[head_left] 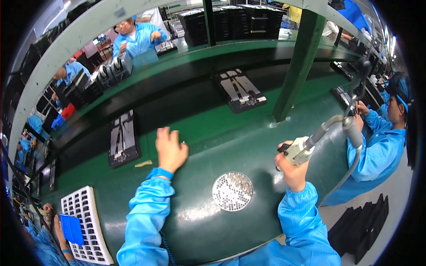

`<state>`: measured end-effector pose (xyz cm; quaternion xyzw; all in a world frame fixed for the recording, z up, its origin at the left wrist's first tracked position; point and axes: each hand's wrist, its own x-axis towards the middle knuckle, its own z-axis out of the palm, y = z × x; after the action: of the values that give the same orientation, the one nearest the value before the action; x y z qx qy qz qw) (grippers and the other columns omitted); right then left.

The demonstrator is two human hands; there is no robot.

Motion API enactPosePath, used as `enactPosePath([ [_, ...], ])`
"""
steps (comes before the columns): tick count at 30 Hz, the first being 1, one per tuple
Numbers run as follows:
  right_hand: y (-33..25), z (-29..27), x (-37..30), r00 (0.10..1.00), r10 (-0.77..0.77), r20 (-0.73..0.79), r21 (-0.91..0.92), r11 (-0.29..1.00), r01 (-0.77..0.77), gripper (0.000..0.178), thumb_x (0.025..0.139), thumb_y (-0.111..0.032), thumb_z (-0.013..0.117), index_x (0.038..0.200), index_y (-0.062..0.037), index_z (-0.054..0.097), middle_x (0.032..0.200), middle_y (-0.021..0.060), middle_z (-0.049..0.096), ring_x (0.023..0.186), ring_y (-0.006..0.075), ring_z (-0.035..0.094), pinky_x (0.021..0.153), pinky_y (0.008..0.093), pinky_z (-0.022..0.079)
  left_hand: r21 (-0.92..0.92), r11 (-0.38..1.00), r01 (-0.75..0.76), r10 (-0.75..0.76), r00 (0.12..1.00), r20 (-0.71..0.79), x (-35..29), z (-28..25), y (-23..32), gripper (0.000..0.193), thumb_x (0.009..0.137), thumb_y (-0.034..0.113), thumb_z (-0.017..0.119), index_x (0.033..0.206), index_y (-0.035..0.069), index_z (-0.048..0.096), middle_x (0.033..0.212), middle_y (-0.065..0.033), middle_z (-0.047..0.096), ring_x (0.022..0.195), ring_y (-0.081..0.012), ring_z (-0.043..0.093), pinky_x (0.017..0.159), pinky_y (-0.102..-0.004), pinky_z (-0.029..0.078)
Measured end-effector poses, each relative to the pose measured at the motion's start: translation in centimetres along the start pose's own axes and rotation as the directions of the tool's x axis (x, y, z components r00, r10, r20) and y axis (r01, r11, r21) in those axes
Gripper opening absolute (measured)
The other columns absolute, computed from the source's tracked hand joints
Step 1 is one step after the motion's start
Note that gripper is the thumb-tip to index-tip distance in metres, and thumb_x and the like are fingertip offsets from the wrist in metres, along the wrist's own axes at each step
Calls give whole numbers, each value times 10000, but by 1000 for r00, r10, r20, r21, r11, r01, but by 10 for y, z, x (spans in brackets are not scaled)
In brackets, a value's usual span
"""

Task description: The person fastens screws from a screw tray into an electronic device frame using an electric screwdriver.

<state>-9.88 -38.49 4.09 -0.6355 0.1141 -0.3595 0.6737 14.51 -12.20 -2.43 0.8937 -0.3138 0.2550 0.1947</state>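
My left hand (170, 150) reaches over the green bench toward the dark conveyor belt, fingers apart and nothing in them. A blue wrist strap circles that wrist. Left of it, on the belt, lies a flat device assembly (124, 138) in a black tray; another device assembly (239, 88) is farther along, ahead of me. My right hand (293, 170) is wrapped round a pale power screwdriver (299, 150) with a black trigger, joined to a grey jointed arm and hose. Between my forearms sits a round dish (232, 191) of tiny metal parts, probably screws.
A white tray (95, 221) with rows of small black parts stands at left, a blue piece on it. A green post (297, 66) rises from the bench ahead. A co-worker (381, 133) sits close at right; another person (140, 37) works across the belt.
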Motion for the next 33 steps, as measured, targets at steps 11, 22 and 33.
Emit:
enactPosePath([
  [11,-6,2,3,999,19,43,-125,992,-13,151,726,2,684,865,-1,624,794,22,647,726,78,588,663,264,486,-166,969,-185,237,891,388,139,113,157,613,776,374,729,1265,73,516,1381,-219,403,1324,-411,351,1024,-521,400],
  [22,-13,3,3,997,-33,64,-76,996,38,207,712,10,696,902,-2,615,762,4,610,685,74,559,630,251,463,133,948,-289,214,888,406,157,124,132,444,857,147,547,1293,128,463,1300,-199,500,1171,-488,515,690,-523,579],
  [33,-8,7,-3,1000,-8,30,5,1000,8,244,740,24,695,960,-26,603,857,13,616,751,96,579,676,261,481,-5,972,-236,235,968,92,25,-45,56,611,638,-42,675,1227,24,525,1260,-187,551,1201,-444,493,911,-451,511],
])
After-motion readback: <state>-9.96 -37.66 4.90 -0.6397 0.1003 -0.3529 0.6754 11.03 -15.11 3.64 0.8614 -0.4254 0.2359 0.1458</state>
